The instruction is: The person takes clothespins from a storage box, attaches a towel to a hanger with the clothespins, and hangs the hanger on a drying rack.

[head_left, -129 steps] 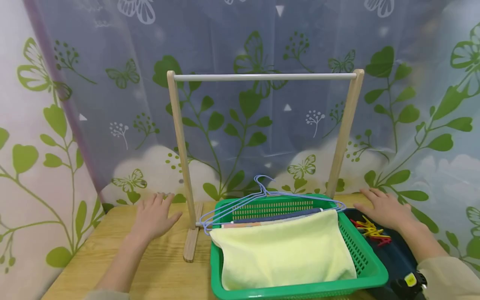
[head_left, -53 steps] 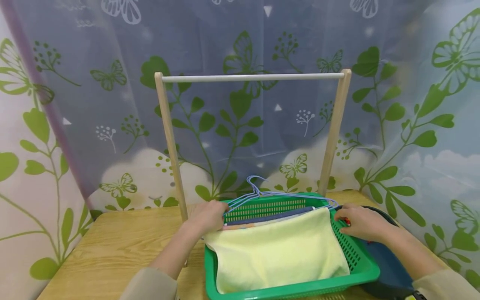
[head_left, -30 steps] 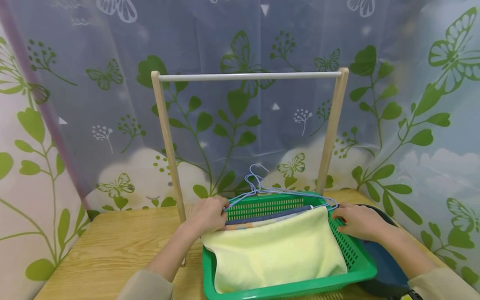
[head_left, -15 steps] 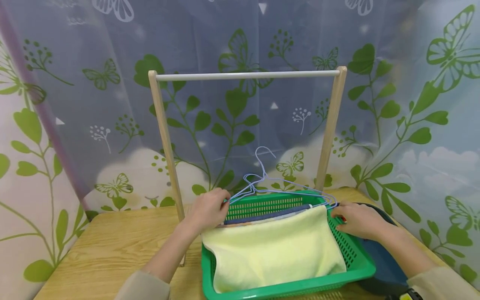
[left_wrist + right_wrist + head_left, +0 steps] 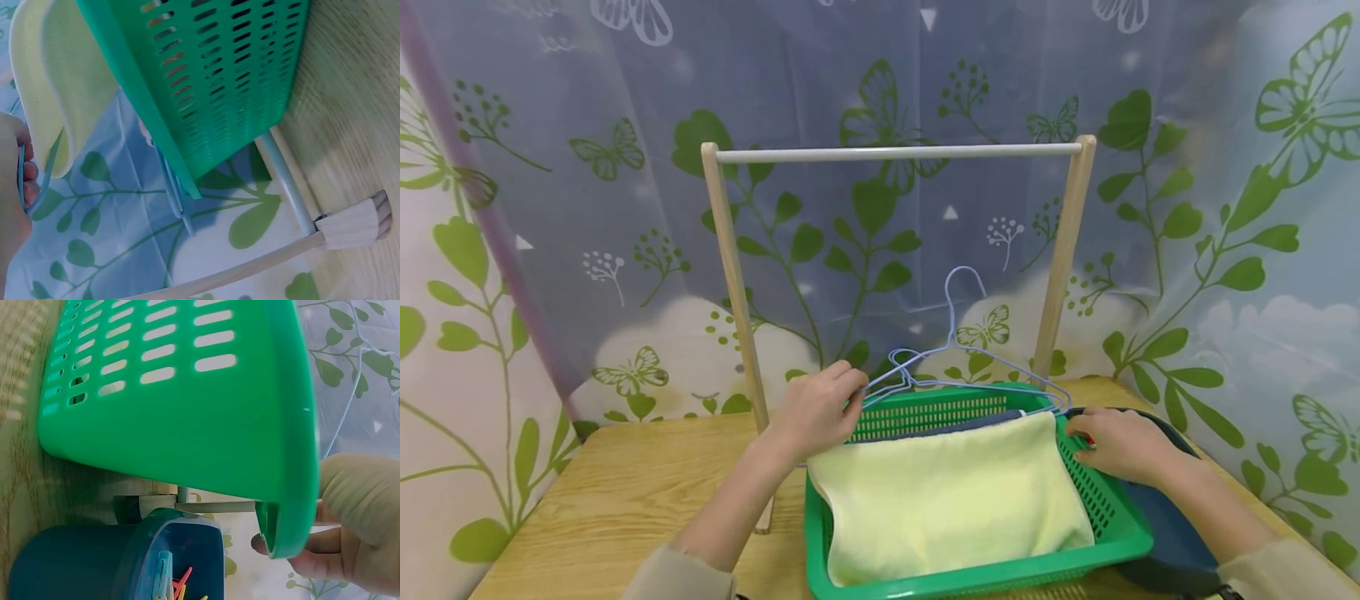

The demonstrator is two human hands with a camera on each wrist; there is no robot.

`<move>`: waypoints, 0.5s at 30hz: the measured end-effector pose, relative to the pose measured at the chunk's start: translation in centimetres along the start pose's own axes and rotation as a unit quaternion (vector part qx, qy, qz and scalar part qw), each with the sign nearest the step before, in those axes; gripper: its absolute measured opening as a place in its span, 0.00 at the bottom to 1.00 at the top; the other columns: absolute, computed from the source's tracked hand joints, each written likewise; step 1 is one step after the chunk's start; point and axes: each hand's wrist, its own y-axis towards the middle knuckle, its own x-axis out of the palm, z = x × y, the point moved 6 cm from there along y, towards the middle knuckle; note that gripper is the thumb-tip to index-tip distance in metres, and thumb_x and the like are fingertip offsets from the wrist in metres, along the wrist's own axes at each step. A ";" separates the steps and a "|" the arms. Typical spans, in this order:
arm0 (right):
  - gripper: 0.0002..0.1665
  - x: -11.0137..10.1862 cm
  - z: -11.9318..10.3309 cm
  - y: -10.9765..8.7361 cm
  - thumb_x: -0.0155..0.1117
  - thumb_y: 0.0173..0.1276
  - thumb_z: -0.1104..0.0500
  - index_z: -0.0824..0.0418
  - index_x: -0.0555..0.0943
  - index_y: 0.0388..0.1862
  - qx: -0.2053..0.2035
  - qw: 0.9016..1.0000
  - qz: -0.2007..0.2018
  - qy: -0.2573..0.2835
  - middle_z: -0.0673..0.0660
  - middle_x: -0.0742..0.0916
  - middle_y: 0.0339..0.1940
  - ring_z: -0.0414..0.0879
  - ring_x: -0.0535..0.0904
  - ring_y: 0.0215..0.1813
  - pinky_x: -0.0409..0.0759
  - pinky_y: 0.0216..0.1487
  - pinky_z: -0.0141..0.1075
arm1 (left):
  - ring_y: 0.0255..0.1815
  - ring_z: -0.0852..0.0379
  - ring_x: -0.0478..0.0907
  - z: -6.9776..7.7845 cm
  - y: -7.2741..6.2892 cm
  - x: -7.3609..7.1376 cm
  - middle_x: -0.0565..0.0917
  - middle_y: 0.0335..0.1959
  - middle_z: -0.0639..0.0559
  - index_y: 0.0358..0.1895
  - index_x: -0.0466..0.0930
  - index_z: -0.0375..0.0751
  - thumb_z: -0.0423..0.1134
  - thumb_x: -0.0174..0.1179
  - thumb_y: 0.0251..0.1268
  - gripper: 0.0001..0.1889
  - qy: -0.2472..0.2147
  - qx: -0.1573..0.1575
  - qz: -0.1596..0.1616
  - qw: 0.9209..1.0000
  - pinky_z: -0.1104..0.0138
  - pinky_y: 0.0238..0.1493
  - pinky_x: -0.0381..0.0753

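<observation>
While holding the hanger (image 5: 952, 342) at mid-frame in the left hand (image 5: 820, 412), curled about one shoulder, seems to be at the lifting-out step, with the towel (image 5: 955, 500) draped in the basket (image 5: 1127, 544) at bottom centre. Now looks to need a steady raise, level enough to slip past the other hangers (image 5: 910, 380) crossed just behind, with the right hand (image 5: 1120, 437) bent at the basket's rim, centre right, whether gripping or merely touching impossible to tell. Watch the tray (image 5: 1172, 525) of clips (image 5: 180, 583), lower right, and the rack (image 5: 895, 153), upper centre.
</observation>
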 end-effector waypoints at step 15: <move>0.14 0.1 0.9 -0.2 0.69 0.55 0.59 0.60 0.82 0.40 0.002 0.997 -0.014 0.078 0.50 0.78 0.35 0.43 0.74 0.33 0.74 0.31 0.36 | 0.15 0.62 0.68 0.6 1.3 -2.3 0.75 0.22 0.51 0.29 0.79 0.35 0.25 0.61 0.46 0.05 0.022 0.036 0.067 0.997 0.76 0.14 0.64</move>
